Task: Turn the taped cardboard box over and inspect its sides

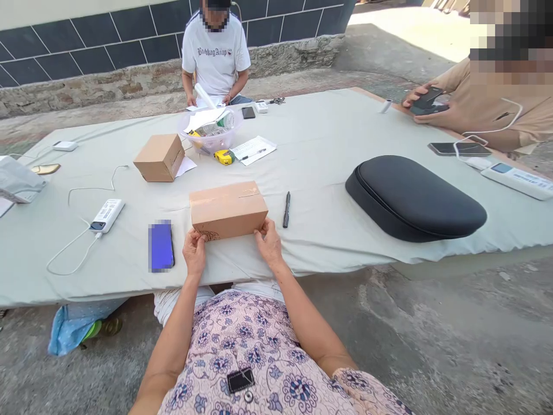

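In front of me on the cloth-covered table lies a closed brown cardboard box, with tape on its top and dark marks near the lower left of its front face. My left hand grips its front left corner, thumb and fingers pressed against the cardboard. At the front right corner my right hand holds the box in the same way. A black marker pen rests on the cloth just right of the box. To the left of my left hand is a phone with a blue screen.
Further back stand a second cardboard box and a plastic basin of odds and ends. A yellow tape measure sits by a sheet of paper. A black case is at right, a white power bank at left. Two people sit around the table.
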Demonstrator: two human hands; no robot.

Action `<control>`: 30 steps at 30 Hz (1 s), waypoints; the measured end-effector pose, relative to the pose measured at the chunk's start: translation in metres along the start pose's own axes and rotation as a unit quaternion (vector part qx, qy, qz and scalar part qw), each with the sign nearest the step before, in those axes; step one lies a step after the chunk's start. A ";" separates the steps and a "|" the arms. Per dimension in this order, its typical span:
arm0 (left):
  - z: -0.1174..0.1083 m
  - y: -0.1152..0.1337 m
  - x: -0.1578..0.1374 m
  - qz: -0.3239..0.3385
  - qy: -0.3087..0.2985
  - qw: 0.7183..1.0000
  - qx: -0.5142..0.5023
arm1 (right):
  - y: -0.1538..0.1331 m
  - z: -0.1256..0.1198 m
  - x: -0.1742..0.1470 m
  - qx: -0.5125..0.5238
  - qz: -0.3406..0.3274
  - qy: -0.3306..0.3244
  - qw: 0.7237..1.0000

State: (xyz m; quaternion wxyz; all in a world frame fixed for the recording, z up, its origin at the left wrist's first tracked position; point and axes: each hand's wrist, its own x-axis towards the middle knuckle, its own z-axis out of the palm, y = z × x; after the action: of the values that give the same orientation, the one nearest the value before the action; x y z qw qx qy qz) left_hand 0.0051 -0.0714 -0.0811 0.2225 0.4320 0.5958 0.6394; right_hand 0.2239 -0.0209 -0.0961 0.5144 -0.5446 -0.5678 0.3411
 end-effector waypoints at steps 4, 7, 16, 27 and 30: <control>-0.001 -0.004 -0.001 -0.011 0.002 0.999 0.036 | 0.008 0.005 0.000 -0.044 0.000 0.004 0.999; -0.002 -0.007 -0.001 -0.017 -0.003 0.998 0.054 | 0.008 0.006 -0.001 -0.057 -0.001 0.002 0.998; -0.005 -0.006 -0.003 -0.018 0.017 0.997 0.072 | 0.007 0.004 -0.001 -0.075 -0.008 -0.013 0.997; -0.003 -0.006 -0.002 -0.025 0.017 0.998 0.052 | 0.015 0.007 0.003 -0.081 -0.027 -0.001 0.996; -0.004 -0.008 -0.002 -0.024 0.017 0.998 0.051 | 0.016 0.008 0.005 -0.094 -0.028 -0.002 0.995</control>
State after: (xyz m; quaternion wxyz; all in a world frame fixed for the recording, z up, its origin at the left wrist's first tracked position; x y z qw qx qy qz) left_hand 0.0012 -0.0732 -0.0889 0.2054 0.4179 0.6415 0.6096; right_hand 0.2213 -0.0121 -0.1119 0.4691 -0.5737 -0.6134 0.2730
